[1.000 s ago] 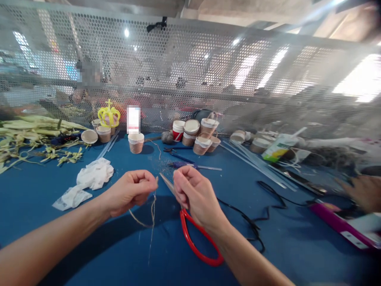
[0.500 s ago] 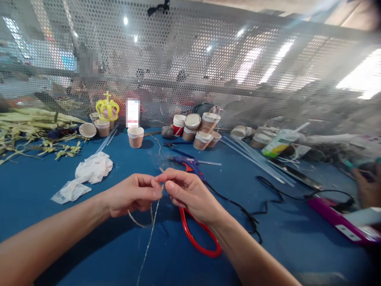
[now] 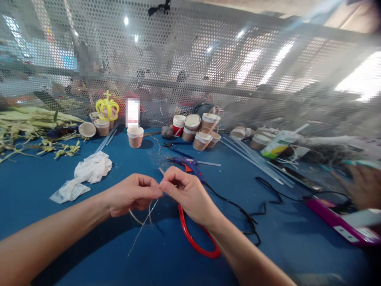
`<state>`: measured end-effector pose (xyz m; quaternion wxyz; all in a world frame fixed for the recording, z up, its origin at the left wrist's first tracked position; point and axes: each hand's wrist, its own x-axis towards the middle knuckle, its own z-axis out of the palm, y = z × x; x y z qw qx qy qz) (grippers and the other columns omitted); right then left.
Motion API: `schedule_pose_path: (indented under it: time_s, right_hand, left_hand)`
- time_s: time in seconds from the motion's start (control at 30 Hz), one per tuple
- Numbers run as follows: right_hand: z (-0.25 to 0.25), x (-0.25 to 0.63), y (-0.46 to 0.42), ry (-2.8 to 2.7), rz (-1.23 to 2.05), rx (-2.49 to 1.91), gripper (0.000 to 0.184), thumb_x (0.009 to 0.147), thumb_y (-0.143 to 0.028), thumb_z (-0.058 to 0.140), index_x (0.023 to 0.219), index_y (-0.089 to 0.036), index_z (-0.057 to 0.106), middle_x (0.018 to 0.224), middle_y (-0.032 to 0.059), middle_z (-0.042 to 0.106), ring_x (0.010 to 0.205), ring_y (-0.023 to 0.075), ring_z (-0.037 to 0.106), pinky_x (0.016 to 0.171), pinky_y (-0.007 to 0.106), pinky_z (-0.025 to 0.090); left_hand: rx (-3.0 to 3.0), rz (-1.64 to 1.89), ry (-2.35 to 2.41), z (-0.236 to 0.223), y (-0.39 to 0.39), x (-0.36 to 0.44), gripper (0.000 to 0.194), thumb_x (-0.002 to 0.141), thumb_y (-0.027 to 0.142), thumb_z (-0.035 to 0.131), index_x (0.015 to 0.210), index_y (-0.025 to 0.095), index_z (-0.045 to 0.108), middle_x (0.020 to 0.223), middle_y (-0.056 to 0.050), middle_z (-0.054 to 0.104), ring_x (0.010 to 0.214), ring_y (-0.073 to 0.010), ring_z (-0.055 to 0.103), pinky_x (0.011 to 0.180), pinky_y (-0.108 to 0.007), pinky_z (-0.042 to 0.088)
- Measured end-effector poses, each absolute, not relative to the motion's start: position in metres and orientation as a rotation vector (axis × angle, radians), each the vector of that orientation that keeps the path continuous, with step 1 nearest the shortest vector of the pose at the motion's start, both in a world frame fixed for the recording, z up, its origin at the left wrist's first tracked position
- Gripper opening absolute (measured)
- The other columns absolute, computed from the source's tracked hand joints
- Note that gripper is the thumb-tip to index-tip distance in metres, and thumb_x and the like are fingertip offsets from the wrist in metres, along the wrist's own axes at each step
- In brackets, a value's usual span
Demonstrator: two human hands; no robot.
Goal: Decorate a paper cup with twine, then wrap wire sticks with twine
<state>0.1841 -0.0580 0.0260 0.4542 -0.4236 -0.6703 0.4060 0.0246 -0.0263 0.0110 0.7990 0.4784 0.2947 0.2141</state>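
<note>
My left hand (image 3: pixel 133 194) is closed in a pinch on a brown twine (image 3: pixel 135 216), which hangs in a small loop below the fingers. My right hand (image 3: pixel 189 194) is closed too, its fingertips against the left ones, and a short brown end sticks up behind them. From the pinch a thin silvery thread (image 3: pixel 143 225) dangles down to the left. Just how the twine and thread meet is hidden by the fingers. Under my right hand lie scissors with a red handle (image 3: pixel 198 246), their blades out of view.
Beyond my hands are a blue glue gun (image 3: pixel 189 163) with a black cord, pliers (image 3: pixel 178 149) and several paper cups (image 3: pixel 136 137). Crumpled white plastic (image 3: pixel 93 167) lies left, near dried husks (image 3: pixel 35 123). At right, another person's hand (image 3: pixel 363 184) is by a purple power strip (image 3: pixel 336 222).
My right fingertips have closed in against the left ones. The silvery thread's lower end has risen and swung left. The other person's hand at right has moved further into view.
</note>
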Motion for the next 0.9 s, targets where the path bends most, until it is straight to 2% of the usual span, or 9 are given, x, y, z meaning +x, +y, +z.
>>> schedule_pose_path:
  time_s: [0.17, 0.23, 0.4, 0.53, 0.6, 0.7, 0.83, 0.9]
  right_hand:
    - [0.023, 0.185, -0.058, -1.655, 0.942, -1.099, 0.018, 0.072, -0.027, 0.059, 0.060, -0.015, 0.052, 0.060, -0.0031, 0.045, 0.055, 0.0075, 0.040, 0.052, 0.022, 0.033]
    - [0.022, 0.186, -0.057, -1.630, 1.020, -1.120, 0.020, 0.075, -0.033, 0.056, 0.066, -0.015, 0.057, 0.060, -0.0029, 0.045, 0.050, 0.0062, 0.037, 0.047, 0.022, 0.031]
    - [0.023, 0.188, -0.054, -1.349, 1.323, -1.112, 0.038, 0.081, -0.047, 0.041, 0.085, -0.016, 0.062, 0.067, -0.0016, 0.046, 0.043, 0.0031, 0.031, 0.037, 0.019, 0.023]
    - [0.025, 0.187, -0.053, -1.191, 1.428, -1.034, 0.033, 0.076, -0.045, 0.051, 0.078, -0.014, 0.061, 0.065, -0.0016, 0.046, 0.044, 0.0031, 0.032, 0.036, 0.018, 0.023]
    - [0.024, 0.187, -0.053, -1.151, 1.424, -1.022, 0.026, 0.072, -0.040, 0.058, 0.072, -0.015, 0.056, 0.062, -0.0029, 0.047, 0.043, 0.0031, 0.033, 0.036, 0.017, 0.024]
    - [0.021, 0.186, -0.053, -1.142, 1.396, -1.039, 0.028, 0.070, -0.038, 0.062, 0.064, -0.016, 0.046, 0.052, -0.0066, 0.042, 0.040, 0.0029, 0.032, 0.036, 0.017, 0.021]
    - [0.020, 0.185, -0.052, -1.184, 1.334, -1.098, 0.042, 0.078, -0.047, 0.048, 0.051, -0.017, 0.035, 0.041, -0.0094, 0.027, 0.034, 0.0018, 0.022, 0.034, 0.018, 0.015]
    - [0.023, 0.184, -0.051, -1.219, 1.274, -1.157, 0.043, 0.079, -0.046, 0.046, 0.050, -0.017, 0.035, 0.040, -0.0088, 0.029, 0.034, 0.0019, 0.024, 0.034, 0.018, 0.016]
  left_hand:
    - [1.043, 0.482, 0.703, 0.015, -0.026, 0.026, 0.029, 0.062, 0.031, 0.069, 0.056, 0.014, 0.047, 0.038, 0.012, 0.024, 0.037, -0.0010, 0.014, 0.040, -0.020, 0.008]
    - [1.046, 0.506, 0.714, 0.017, -0.026, 0.026, 0.028, 0.061, 0.031, 0.069, 0.056, 0.014, 0.048, 0.037, 0.012, 0.024, 0.036, -0.0009, 0.014, 0.040, -0.020, 0.008]
    - [1.042, 0.551, 0.689, 0.018, -0.027, 0.024, 0.027, 0.062, 0.030, 0.068, 0.056, 0.013, 0.049, 0.037, 0.012, 0.025, 0.036, -0.0008, 0.015, 0.040, -0.020, 0.010]
    - [1.051, 0.550, 0.656, 0.018, -0.027, 0.023, 0.024, 0.063, 0.029, 0.068, 0.058, 0.013, 0.051, 0.038, 0.011, 0.027, 0.037, -0.0011, 0.016, 0.040, -0.020, 0.009]
    - [1.051, 0.551, 0.646, 0.020, -0.027, 0.023, 0.023, 0.064, 0.029, 0.067, 0.059, 0.013, 0.050, 0.038, 0.011, 0.026, 0.037, -0.0013, 0.016, 0.040, -0.020, 0.009]
    - [1.065, 0.531, 0.627, 0.022, -0.024, 0.021, 0.023, 0.066, 0.028, 0.065, 0.059, 0.012, 0.051, 0.038, 0.011, 0.028, 0.036, -0.0012, 0.016, 0.040, -0.020, 0.009]
    - [1.113, 0.526, 0.609, 0.025, -0.021, 0.018, 0.022, 0.068, 0.028, 0.062, 0.059, 0.011, 0.052, 0.052, 0.004, 0.051, 0.036, 0.0000, 0.020, 0.039, -0.020, 0.009]
    - [1.123, 0.527, 0.613, 0.026, -0.020, 0.017, 0.020, 0.069, 0.026, 0.061, 0.060, 0.011, 0.052, 0.058, 0.002, 0.056, 0.035, 0.0004, 0.022, 0.039, -0.020, 0.009]
